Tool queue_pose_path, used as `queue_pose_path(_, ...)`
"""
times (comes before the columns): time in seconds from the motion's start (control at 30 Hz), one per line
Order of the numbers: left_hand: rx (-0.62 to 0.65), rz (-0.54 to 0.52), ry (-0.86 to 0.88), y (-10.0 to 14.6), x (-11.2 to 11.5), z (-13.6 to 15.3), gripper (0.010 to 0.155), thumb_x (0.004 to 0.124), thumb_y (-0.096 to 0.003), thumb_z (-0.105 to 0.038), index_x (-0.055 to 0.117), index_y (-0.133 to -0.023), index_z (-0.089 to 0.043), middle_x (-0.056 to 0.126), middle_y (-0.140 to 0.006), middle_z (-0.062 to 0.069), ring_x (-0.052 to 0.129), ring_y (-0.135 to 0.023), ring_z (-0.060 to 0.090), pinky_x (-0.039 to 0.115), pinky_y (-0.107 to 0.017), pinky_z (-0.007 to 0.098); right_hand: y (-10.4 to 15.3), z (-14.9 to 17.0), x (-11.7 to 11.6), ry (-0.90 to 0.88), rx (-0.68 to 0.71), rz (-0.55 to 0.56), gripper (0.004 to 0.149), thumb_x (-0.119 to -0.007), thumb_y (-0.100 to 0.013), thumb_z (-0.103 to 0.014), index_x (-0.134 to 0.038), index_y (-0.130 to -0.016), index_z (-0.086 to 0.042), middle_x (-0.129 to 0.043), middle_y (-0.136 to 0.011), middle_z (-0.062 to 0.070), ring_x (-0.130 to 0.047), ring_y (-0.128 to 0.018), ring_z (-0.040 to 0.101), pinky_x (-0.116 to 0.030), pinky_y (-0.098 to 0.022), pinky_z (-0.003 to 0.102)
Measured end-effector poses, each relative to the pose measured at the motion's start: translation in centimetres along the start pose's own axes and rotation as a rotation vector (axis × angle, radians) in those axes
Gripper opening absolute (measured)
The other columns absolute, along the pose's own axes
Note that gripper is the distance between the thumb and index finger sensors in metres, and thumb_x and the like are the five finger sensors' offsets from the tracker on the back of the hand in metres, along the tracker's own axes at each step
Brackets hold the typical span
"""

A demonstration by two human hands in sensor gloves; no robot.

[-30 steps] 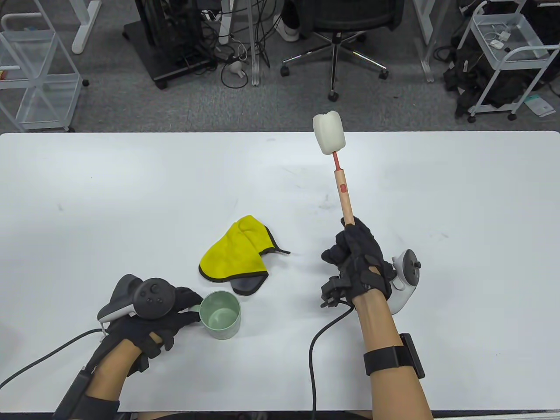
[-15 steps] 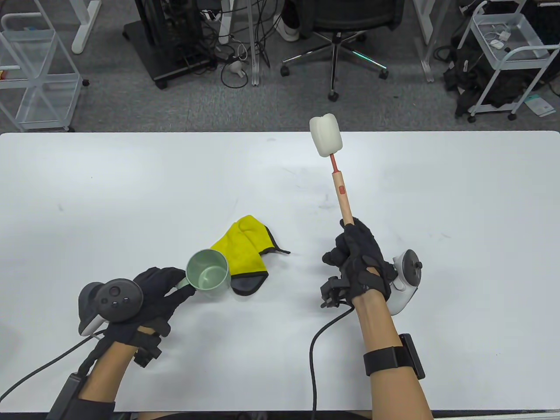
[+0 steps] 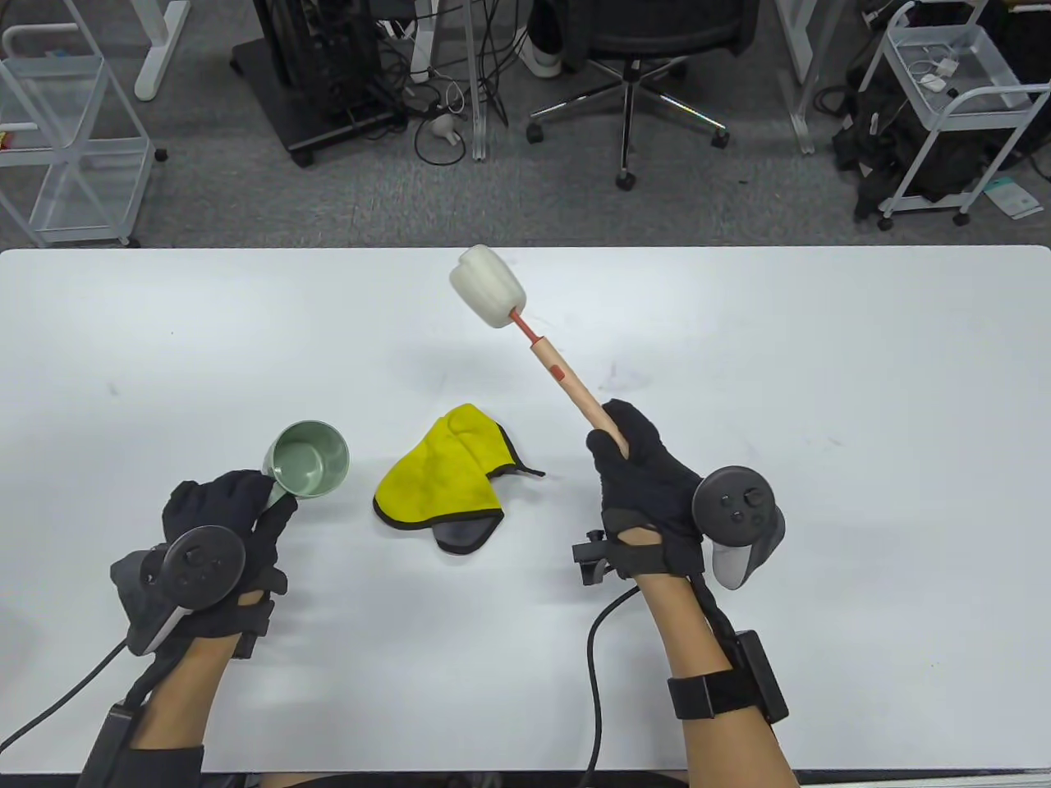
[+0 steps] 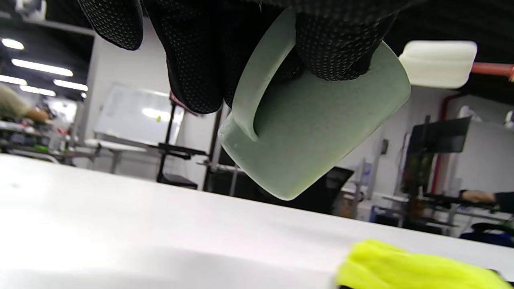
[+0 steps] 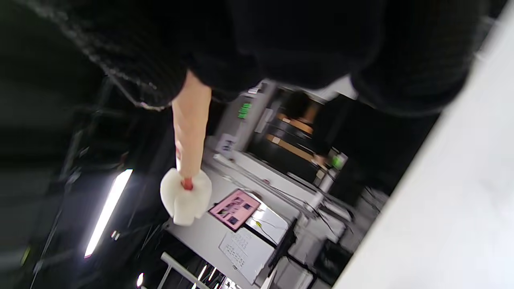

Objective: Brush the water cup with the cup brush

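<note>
My left hand (image 3: 226,513) holds the pale green water cup (image 3: 306,460) by its handle, lifted off the table and tilted with its mouth toward the upper right. In the left wrist view the cup (image 4: 317,132) hangs from my gloved fingers (image 4: 333,44) above the table. My right hand (image 3: 636,472) grips the wooden handle of the cup brush (image 3: 566,386), which slants up and to the left. Its white sponge head (image 3: 486,287) is in the air, well apart from the cup. The brush (image 5: 188,160) also shows in the right wrist view.
A yellow cloth with a dark edge (image 3: 447,480) lies on the white table (image 3: 821,410) between my hands. Glove cables trail off the near edge. A chair and carts stand beyond the far edge.
My left hand has lifted the cup off the table and carried it up and to the left, tilting it. My right hand has swung the brush so its head moved left.
</note>
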State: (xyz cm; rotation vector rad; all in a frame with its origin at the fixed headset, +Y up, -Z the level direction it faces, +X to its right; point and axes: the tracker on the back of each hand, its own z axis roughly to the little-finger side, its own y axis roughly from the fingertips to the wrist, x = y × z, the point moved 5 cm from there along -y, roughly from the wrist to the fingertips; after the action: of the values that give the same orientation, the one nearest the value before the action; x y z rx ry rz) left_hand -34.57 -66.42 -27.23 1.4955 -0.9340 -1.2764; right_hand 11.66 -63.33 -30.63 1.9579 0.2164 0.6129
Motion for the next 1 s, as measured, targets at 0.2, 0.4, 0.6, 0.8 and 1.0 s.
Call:
queue_pose_path(0.2, -0.014, -0.009, -0.116, 0.0, -0.4, -0.1, 0.043, 0.077, -0.0592, -0.053, 0.073, -0.093, -0.026, 0.078, -0.105, -0.007, 0.084, -0.097, 0.026, 0.052, -0.084, 0.060, 2.5, -8.2, -1.6, 0.274, 0.389, 0.026, 0.048, -0.092, -0.040, -0.041, -0.088, -0.080, -0.017, -0.096, -0.031, 0.001, -0.095, -0.015, 0.020, -0.088, -0.031, 0.054)
queue_pose_path(0.4, 0.009, 0.003, -0.196, -0.1, -0.3, -0.9, 0.042, 0.076, -0.0594, -0.052, 0.072, -0.093, -0.027, 0.077, -0.106, -0.007, 0.083, -0.098, 0.026, 0.052, -0.084, 0.059, 5.1, -12.5, -3.9, 0.369, 0.626, -0.033, 0.046, -0.090, -0.038, -0.041, -0.090, -0.078, -0.017, -0.096, -0.030, 0.002, -0.096, -0.016, 0.021, -0.088, -0.032, 0.055)
queue_pose_path(0.6, 0.015, 0.015, -0.222, 0.0, -0.1, -1.4, 0.042, 0.076, -0.0596, -0.052, 0.072, -0.093, -0.027, 0.077, -0.106, -0.007, 0.083, -0.098, 0.026, 0.051, -0.084, 0.060, 5.9, -13.2, -5.5, 0.367, 0.696, -0.121, 0.045, -0.090, -0.038, -0.041, -0.092, -0.075, -0.016, -0.096, -0.028, 0.001, -0.095, -0.014, 0.021, -0.088, -0.031, 0.054)
queue_pose_path(0.8, 0.061, 0.028, -0.242, 0.1, 0.2, -2.4, 0.042, 0.076, -0.0594, -0.052, 0.072, -0.094, -0.027, 0.076, -0.106, -0.007, 0.083, -0.099, 0.026, 0.051, -0.084, 0.060, 6.3, -13.1, -6.8, 0.406, 0.696, -0.178, 0.045, -0.090, -0.038, -0.041, -0.091, -0.076, -0.016, -0.096, -0.028, 0.001, -0.095, -0.014, 0.021, -0.088, -0.031, 0.054)
queue_pose_path(1.0, 0.144, 0.043, -0.267, 0.5, 0.7, -4.3, 0.042, 0.076, -0.0597, -0.052, 0.072, -0.094, -0.027, 0.077, -0.106, -0.008, 0.083, -0.099, 0.025, 0.050, -0.084, 0.060, 6.7, -12.8, -7.8, 0.470, 0.698, -0.210, 0.047, -0.090, -0.039, -0.041, -0.089, -0.078, -0.016, -0.095, -0.030, 0.001, -0.095, -0.016, 0.020, -0.088, -0.032, 0.053)
